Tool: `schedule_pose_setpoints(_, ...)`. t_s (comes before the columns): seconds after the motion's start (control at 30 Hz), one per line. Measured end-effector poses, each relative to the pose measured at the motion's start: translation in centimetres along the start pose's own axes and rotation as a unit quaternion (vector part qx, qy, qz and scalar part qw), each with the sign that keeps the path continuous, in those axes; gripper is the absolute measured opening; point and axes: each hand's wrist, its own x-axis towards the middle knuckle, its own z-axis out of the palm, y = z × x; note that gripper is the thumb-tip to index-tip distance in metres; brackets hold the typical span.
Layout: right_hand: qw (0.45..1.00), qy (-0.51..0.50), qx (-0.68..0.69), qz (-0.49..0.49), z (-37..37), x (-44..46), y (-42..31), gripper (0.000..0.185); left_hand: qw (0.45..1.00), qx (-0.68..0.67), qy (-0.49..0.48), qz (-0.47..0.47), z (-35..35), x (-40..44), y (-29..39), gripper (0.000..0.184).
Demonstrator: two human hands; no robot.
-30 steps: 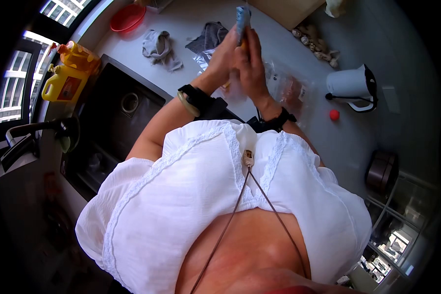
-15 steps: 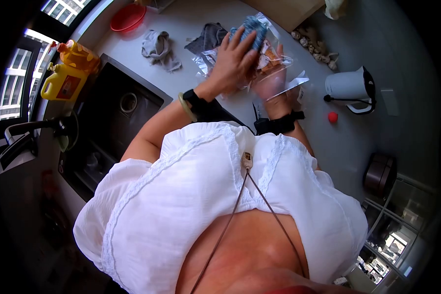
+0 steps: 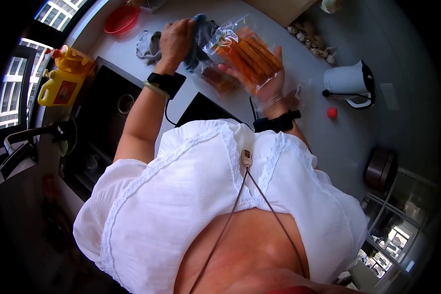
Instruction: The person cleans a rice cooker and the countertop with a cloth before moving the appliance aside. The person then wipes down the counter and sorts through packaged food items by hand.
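My left hand (image 3: 177,40) is closed on a bunched blue cloth (image 3: 196,54), which hangs from its right side. On the palm of my right hand (image 3: 272,89) rests a clear plastic packet of orange-brown food strips (image 3: 250,56), tilted, with fingers showing on either side of it. Beneath the packet and to its left, a second clear packet (image 3: 219,82) with reddish-brown contents lies on the counter, partly blurred. A grey cloth (image 3: 148,47) lies just left of my left hand. Part of a dark grey cloth (image 3: 209,30) shows behind the blue one.
To the left are a dark sink (image 3: 110,103), yellow bottles (image 3: 59,87) and a red basin (image 3: 121,20). On the right stand a white kettle (image 3: 345,83), a small red ball-like object (image 3: 332,113) and garlic bulbs (image 3: 313,44). A black flat object (image 3: 203,109) lies near my chest.
My left hand has moved left, off the packet, taking the blue cloth with it. The packet in my right hand now shows its full face of strips.
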Motion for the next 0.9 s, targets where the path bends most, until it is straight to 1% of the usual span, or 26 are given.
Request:
schedule_pose_setpoints(0.03,1.000,0.000,0.000,-0.001,0.0,-0.2,0.1,0.086,0.999,0.026,0.021,-0.007,-0.3,0.0,-1.4,0.028)
schedule_pose_setpoints(0.1,1.000,0.006,0.008,-0.009,-0.5,0.0,0.1,0.085,0.997,0.051,0.003,-0.051,-0.8,0.1,-3.7,0.027)
schedule_pose_setpoints(0.17,1.000,0.002,0.020,-0.015,-1.0,0.4,0.1,0.084,0.995,0.081,0.062,-0.009,-0.3,-0.1,-5.7,0.027)
schedule_pose_setpoints(0.2,0.999,-0.003,0.029,-0.018,-1.2,0.5,0.2,0.083,0.991,0.095,0.091,0.011,-0.6,0.0,-5.2,0.028)
schedule_pose_setpoints(0.3,0.999,0.006,0.041,-0.023,-1.6,0.8,0.0,0.080,0.950,0.274,0.134,0.066,-1.2,-0.6,-2.2,0.028)
schedule_pose_setpoints(0.33,0.999,0.012,0.044,-0.025,-1.9,1.0,-0.1,0.079,0.986,0.141,0.083,0.043,-1.4,-1.0,-1.1,0.029)
schedule_pose_setpoints(0.37,0.997,0.008,0.062,-0.033,-2.8,1.1,-0.1,0.077,0.994,0.084,-0.055,-0.035,-1.8,-2.2,0.6,0.033)
schedule_pose_setpoints(0.4,0.996,0.004,0.081,-0.041,-4.1,1.2,-0.1,0.075,0.929,-0.192,-0.217,-0.230,-1.8,-2.9,2.6,0.042)
schedule_pose_setpoints(0.43,0.994,-0.003,0.098,-0.049,-4.8,1.3,-0.2,0.074,0.862,-0.353,-0.258,-0.255,-0.9,-4.4,3.7,0.051)
schedule_pose_setpoints(0.47,0.996,0.050,0.042,-0.052,-4.3,1.3,0.0,0.071,0.733,-0.508,-0.331,-0.308,-0.1,-5.9,4.8,0.050)
schedule_pose_setpoints(0.5,0.993,0.105,-0.012,-0.055,-3.2,1.2,0.4,0.068,0.592,-0.615,-0.356,-0.380,-0.2,-6.7,6.7,0.051)
schedule_pose_setpoints(0.53,0.983,0.162,-0.066,-0.059,-2.7,0.8,0.7,0.066,0.509,-0.674,-0.358,-0.399,0.7,-7.3,7.4,0.048)
schedule_pose_setpoints(0.57,0.975,-0.154,0.159,0.019,-7.7,1.3,0.9,0.055,0.417,-0.725,-0.358,-0.415,1.7,-8.0,7.9,0.045)
schedule_pose_setpoints(0.6,0.958,-0.063,-0.256,-0.111,-7.6,0.7,1.3,0.053,0.416,-0.730,-0.328,-0.432,2.0,-8.2,8.2,0.041)
schedule_pose_setpoints(0.63,0.752,0.043,-0.623,-0.211,-7.0,0.4,1.7,0.051,0.414,-0.734,-0.298,-0.448,2.4,-8.3,8.4,0.037)
schedule_pose_setpoints(0.67,0.715,0.069,-0.652,-0.244,-6.2,0.2,1.3,0.047,0.415,-0.736,-0.267,-0.463,2.6,-8.3,8.4,0.033)
schedule_pose_setpoints(0.73,0.634,0.119,-0.700,-0.306,-4.3,0.0,0.3,0.039,0.456,-0.712,-0.246,-0.474,2.8,-8.4,6.9,0.030)
schedule_pose_setpoints(0.8,0.479,0.179,-0.796,-0.325,-3.4,-1.5,-1.0,0.034,0.500,-0.698,-0.204,-0.470,2.8,-8.3,4.9,0.027)
schedule_pose_setpoints(0.83,0.395,0.207,-0.833,-0.327,-3.3,-2.7,-1.7,0.032,0.562,-0.663,-0.207,-0.449,2.4,-7.9,4.0,0.035)
schedule_pose_setpoints(0.87,0.379,0.257,-0.846,-0.273,-3.6,-3.9,-2.2,0.036,0.676,-0.568,-0.216,-0.418,1.9,-7.7,3.3,0.039)
schedule_pose_setpoints(0.9,0.349,0.270,-0.870,-0.220,-3.5,-4.9,-2.3,0.039,0.775,-0.459,-0.220,-0.375,1.1,-7.2,3.1,0.043)
